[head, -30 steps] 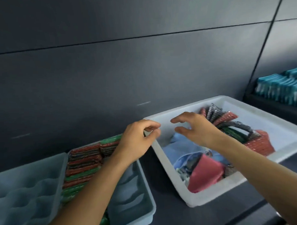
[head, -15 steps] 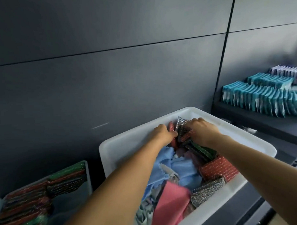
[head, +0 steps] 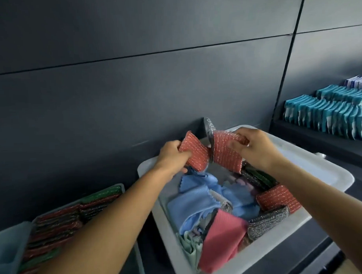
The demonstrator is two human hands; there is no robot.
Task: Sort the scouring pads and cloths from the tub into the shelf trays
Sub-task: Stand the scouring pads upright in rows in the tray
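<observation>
Left hand (head: 172, 157) grips red scouring pad (head: 194, 154), right hand (head: 258, 150) pinches second red pad (head: 226, 155) plus grey pad (head: 209, 127) behind; loosely caught grey pad may drop into tub (head: 312, 169).

The tub (head: 312, 169) is smooth white plastic with a faint sheen. The red scouring pads (head: 194, 151) look rough and woven, shot with glittering metallic thread (the silver pad (head: 267, 222) likewise). The blue cloth (head: 198, 187) and pink cloth (head: 220, 240) differ — matt, finely ribbed fabric.

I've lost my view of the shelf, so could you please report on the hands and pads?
Left hand gripping a red pad. Right hand holding a second red pad plus a grey pad. Both over the tub; nothing in the way.
</observation>
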